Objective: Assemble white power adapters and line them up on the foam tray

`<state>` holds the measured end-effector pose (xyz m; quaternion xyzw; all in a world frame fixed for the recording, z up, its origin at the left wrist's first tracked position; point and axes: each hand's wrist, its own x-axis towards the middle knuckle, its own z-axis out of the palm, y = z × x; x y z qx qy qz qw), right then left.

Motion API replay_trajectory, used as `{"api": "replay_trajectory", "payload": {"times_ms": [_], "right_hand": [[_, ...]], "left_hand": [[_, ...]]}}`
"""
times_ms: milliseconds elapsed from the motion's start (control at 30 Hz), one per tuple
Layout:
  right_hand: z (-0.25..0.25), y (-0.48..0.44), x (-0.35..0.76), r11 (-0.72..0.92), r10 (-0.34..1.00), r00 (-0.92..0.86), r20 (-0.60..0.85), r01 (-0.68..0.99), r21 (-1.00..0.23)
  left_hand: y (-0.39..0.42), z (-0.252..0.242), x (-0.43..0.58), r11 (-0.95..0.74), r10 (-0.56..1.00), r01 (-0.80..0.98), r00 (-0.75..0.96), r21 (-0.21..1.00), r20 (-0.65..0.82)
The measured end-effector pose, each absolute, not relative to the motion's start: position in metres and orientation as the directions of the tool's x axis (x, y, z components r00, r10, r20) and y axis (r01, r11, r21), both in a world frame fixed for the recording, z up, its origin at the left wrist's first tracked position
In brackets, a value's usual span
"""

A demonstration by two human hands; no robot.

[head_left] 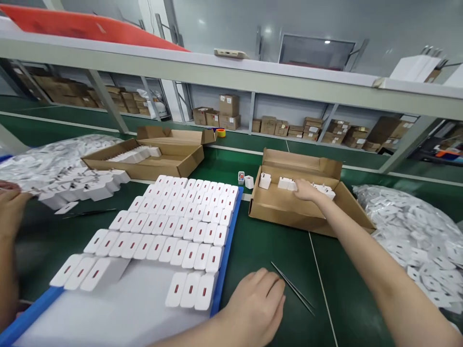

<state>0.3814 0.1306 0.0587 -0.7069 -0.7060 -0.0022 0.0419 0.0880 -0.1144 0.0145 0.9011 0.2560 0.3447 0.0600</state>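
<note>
My left hand [255, 304] rests on the green table beside the blue-edged tray [228, 231], its fingers curled under; whatever they might hold is hidden. Close to its fingertips lies a pair of tweezers [293, 289]. Reaching into the open cardboard box on the right [282, 217], my right hand [306, 191] has its fingers closed at a white charger piece [287, 183]. Other white pieces [265, 180] stand in that box. Rows of white USB chargers [168, 226] with red ports facing up fill the back of the tray; a few stand nearer its front.
Another person's hand [10, 205] is at the left edge, near piled white pieces with metal prongs [87, 185]. A second cardboard box [173, 166] stands behind the tray. Bags of white parts lie at far left [65, 152] and right [415, 241]. A shelf beam [253, 74] crosses above.
</note>
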Motion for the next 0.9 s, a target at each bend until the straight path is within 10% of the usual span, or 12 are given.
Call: {"api": "replay_trajectory", "payload": {"times_ms": [367, 900], "right_hand": [[0.029, 0.184, 0.392, -0.075, 0.987, 0.093, -0.132, 0.988, 0.134], [0.024, 0.197, 0.374, -0.013, 0.998, 0.013, -0.067, 1.0, -0.006]], "left_hand": [[-0.105, -0.011, 0.09, -0.867, 0.381, 0.491, 0.548, 0.082, 0.745], [-0.106, -0.014, 0.089, -0.853, 0.413, 0.513, 0.555, 0.093, 0.722]]}}
